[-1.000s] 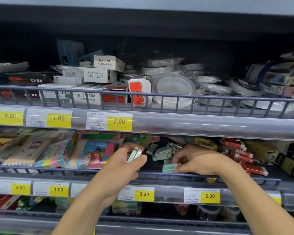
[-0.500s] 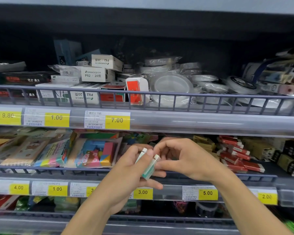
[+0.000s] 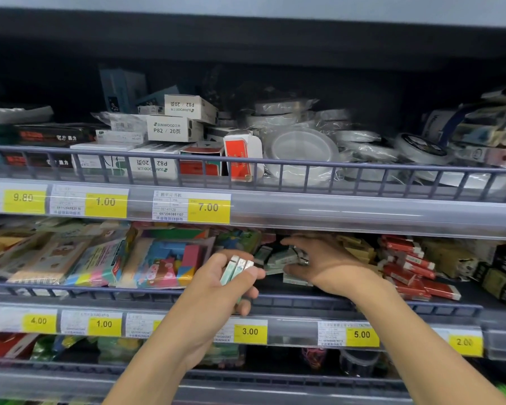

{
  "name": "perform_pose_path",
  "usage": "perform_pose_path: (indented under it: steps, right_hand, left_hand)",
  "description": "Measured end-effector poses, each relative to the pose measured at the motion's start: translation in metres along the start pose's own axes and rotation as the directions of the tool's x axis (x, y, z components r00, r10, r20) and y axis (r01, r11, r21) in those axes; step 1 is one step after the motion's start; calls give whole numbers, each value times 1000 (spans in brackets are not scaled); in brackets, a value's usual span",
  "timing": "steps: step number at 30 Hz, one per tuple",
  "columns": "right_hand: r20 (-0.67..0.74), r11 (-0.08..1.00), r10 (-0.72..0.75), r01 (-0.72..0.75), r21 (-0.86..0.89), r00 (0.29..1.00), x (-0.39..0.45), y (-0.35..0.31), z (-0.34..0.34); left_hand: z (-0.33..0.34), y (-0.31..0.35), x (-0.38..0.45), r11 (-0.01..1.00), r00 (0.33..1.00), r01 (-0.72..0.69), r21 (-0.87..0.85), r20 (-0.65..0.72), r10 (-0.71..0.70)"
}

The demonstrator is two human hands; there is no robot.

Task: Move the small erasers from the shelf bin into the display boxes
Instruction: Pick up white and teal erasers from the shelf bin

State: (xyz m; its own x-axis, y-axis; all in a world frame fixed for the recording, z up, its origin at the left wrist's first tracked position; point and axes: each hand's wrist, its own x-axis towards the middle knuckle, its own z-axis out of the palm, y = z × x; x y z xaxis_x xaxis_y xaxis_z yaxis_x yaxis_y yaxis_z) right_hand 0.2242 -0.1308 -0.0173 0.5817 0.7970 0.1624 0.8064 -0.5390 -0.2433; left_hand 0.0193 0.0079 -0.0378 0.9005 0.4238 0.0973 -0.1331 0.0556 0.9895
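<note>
Your left hand (image 3: 216, 290) pinches three erasers (image 3: 236, 268) loosely stacked; they could slide out. Your right hand (image 3: 319, 263), at three o'clock, is spread, grasping nothing, over the loose pile (image 3: 281, 258).

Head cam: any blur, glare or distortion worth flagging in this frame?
Head view: wide-angle bowing bends the top shelf rail downward at the edges; motion blur softens the right hand and the loose erasers under it; the left hand and its held erasers read sharper; glare streaks the clear price strip; upper shelf back is dark.
</note>
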Motion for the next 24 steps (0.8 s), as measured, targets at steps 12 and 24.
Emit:
perform_pose_path:
  steps: [12, 24]
  right_hand:
    - [-60, 998, -4, 8, 58, 998, -8, 6, 5]
    - [-72, 749, -373, 346, 564, 925, -62, -44, -21]
  left_hand:
    - [-3, -2, 2, 998, 996, 44, -48, -74, -48]
    - [11, 6, -5, 998, 998, 57, -37, 31, -56]
